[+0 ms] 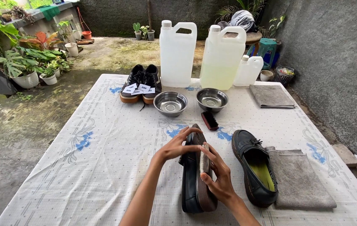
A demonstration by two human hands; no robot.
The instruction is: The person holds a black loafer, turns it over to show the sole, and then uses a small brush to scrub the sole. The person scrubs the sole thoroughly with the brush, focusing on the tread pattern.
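- Black shoe tipped on its side near the front edge of the table, brown sole facing right.
- Looks stiff and a bit heavy, with smooth, maybe slippery leather; best gripped at the toe and along the sole.
- Left hand spread over the toe end, fingers flat on the leather, holding the shoe steady.
- Right hand curled around a small pale brush, pressed against the sole.
- Other black shoe just to the right, standing upright, beside a grey towel.
- Two metal bowls and a dark brush in the middle.
- Big white jugs and black sneakers at the far edge.
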